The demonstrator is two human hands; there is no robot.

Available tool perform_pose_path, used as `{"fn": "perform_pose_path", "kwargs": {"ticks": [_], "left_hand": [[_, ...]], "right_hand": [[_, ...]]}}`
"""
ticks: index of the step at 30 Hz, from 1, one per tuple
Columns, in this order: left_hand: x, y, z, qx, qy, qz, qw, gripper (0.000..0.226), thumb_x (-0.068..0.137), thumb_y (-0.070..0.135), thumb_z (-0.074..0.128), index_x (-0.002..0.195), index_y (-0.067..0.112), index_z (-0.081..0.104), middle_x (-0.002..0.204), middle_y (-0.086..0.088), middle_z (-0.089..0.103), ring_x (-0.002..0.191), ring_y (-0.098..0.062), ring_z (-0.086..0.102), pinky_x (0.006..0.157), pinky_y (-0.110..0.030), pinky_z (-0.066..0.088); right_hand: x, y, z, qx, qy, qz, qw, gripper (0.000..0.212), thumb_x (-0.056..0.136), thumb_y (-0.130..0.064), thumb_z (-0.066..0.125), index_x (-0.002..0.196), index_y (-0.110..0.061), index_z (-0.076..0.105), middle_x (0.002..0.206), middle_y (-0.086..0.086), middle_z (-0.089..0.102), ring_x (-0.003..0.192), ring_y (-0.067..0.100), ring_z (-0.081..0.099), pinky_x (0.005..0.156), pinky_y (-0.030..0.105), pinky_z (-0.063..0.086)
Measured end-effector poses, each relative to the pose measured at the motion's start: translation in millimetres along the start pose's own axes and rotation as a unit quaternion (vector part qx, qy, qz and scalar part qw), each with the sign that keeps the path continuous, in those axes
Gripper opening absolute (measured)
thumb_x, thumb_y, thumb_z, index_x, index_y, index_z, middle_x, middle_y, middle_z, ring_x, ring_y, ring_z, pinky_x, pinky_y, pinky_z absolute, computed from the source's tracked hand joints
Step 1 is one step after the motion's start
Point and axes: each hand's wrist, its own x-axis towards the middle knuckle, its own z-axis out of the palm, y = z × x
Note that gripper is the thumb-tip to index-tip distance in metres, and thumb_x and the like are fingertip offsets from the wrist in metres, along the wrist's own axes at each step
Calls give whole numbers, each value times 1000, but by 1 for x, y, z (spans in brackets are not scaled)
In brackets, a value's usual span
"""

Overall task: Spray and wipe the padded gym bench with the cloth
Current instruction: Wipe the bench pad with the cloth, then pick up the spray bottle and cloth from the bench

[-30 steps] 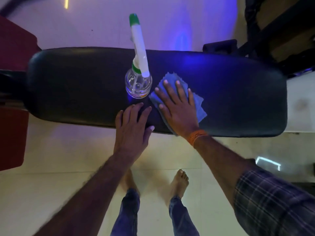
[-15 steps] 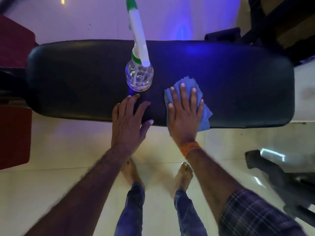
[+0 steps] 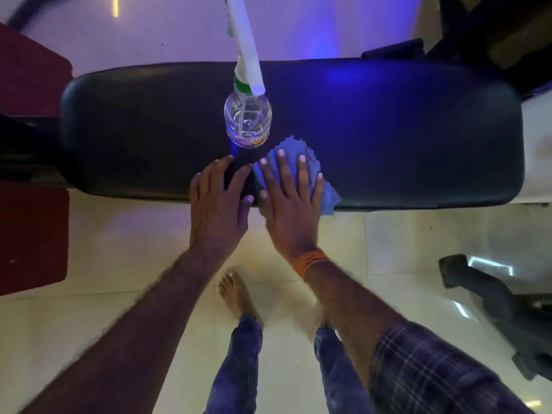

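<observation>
The black padded bench (image 3: pixel 403 138) runs left to right across the view. A clear spray bottle (image 3: pixel 248 118) with a white and green nozzle stands upright on its middle. My right hand (image 3: pixel 291 201) lies flat, fingers spread, pressing a blue cloth (image 3: pixel 324 194) onto the bench's near edge just right of the bottle. Beside it, my left hand (image 3: pixel 219 204) rests palm down on the near edge, holding nothing, its fingertips close to the bottle's base.
Dark red pads (image 3: pixel 30 234) stand at the left. Black gym equipment (image 3: pixel 493 306) sits on the pale tiled floor at the right, and more dark frame parts (image 3: pixel 478 34) are behind the bench's right end. My bare feet stand below the bench.
My right hand has slid the cloth back left along the near edge, ending next to my left hand. The left hand and the bottle have stayed in place.
</observation>
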Motion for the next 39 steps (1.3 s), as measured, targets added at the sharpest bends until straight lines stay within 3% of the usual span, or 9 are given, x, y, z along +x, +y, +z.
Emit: {"fn": "perform_pose_path", "kwargs": {"ticks": [2,7,13,21,25,28,32,36,39], "left_hand": [[0,1,-2,-1,-11,-5,1000,55,96,26,65,149,19,51,158,-13,39,146,-35,36,120,-54,27],[1,9,-2,-5,-27,-4,1000,54,101,34,58,152,20,48,160,-11,36,149,-33,32,121,-54,25],[8,20,-8,-57,-20,-26,998,57,98,36,62,148,12,50,152,-12,46,143,-34,40,118,-53,31],[25,31,-16,-204,49,-93,973,74,94,32,72,150,-1,37,147,-18,47,136,-34,45,114,-46,39],[44,46,-22,-303,107,-127,938,83,93,29,74,155,-1,28,155,-16,35,147,-30,34,121,-47,32],[63,57,-29,-318,125,-121,932,74,93,32,74,152,4,38,150,-14,44,143,-28,40,118,-46,36],[87,71,-36,-362,163,-167,903,47,90,34,76,126,8,59,122,-10,62,118,-32,61,101,-51,51],[103,79,-37,-395,187,-223,872,25,88,46,76,102,35,59,100,6,64,92,-7,65,87,-37,56],[107,77,-35,-394,188,-248,865,26,88,48,77,99,28,63,87,15,63,81,0,61,81,-28,52]], "right_hand": [[7,33,-9,-27,-3,-14,1000,53,110,-45,24,163,-37,23,173,-6,15,161,26,8,127,57,10],[28,43,-19,-21,41,220,975,56,109,-44,26,164,-35,18,174,-4,11,161,30,7,127,59,7],[-1,26,-18,-10,-62,-29,998,55,109,-47,25,163,-38,17,174,-9,6,161,25,-1,129,55,4],[92,54,-37,-18,-50,144,988,57,110,-44,27,164,-36,10,174,-5,0,161,29,-2,128,56,1],[109,50,-36,-17,-78,68,994,65,108,-54,28,165,-34,5,174,0,-6,160,33,-8,126,58,-4],[90,60,-41,-22,-95,3,995,65,107,-54,30,164,-37,3,174,-3,-7,161,29,-9,128,54,-2],[76,64,-47,2,-119,-19,993,61,110,-41,34,164,-34,7,174,-3,-5,161,26,-6,128,49,0],[63,66,-50,22,-134,-38,990,60,110,-27,36,165,-28,12,174,-2,1,161,25,-2,128,46,3],[55,71,-60,57,-146,-54,986,56,110,-20,37,164,-24,21,174,-3,10,161,22,5,128,42,9]]}}
